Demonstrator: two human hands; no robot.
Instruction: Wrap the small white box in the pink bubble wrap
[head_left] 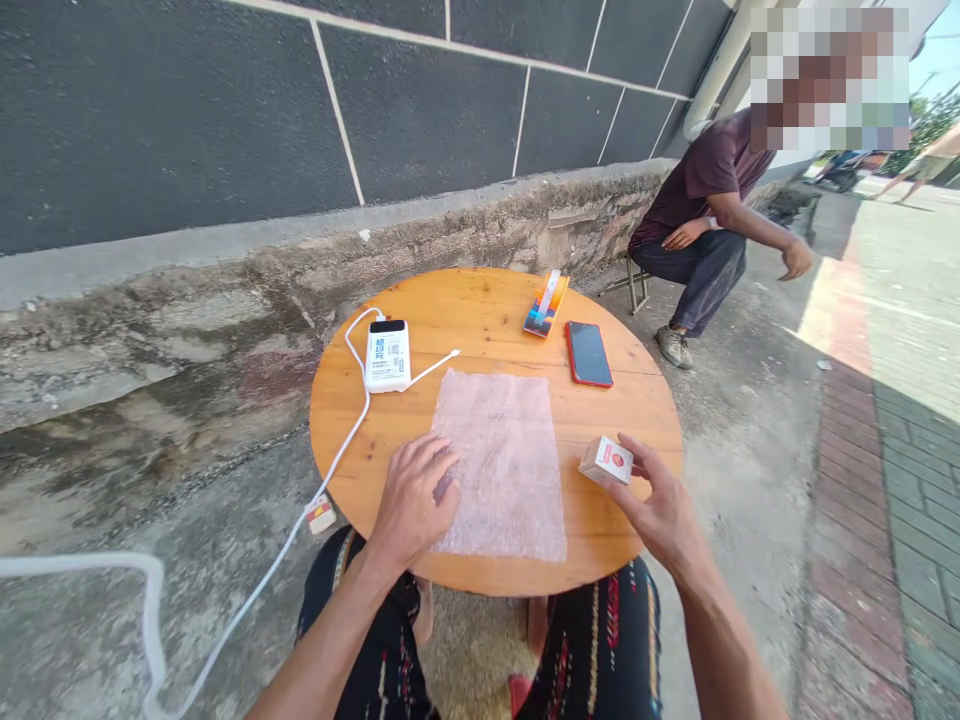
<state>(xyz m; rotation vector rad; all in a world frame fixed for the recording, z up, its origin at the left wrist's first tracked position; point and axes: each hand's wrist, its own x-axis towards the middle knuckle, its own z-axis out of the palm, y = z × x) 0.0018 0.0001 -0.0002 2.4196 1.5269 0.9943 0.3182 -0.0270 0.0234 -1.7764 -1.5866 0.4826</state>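
A small white box with a red round mark is at the right of the round wooden table. My right hand grips it from the right side, thumb in front and fingers behind. A pinkish, translucent sheet of bubble wrap lies flat in the middle of the table. My left hand rests at the sheet's left edge, fingers apart and nothing held in them.
On the round table lie a white power bank with a white cable, an orange-and-blue tape dispenser and a red-edged phone. A person sits on a stool at the right, near the dark wall.
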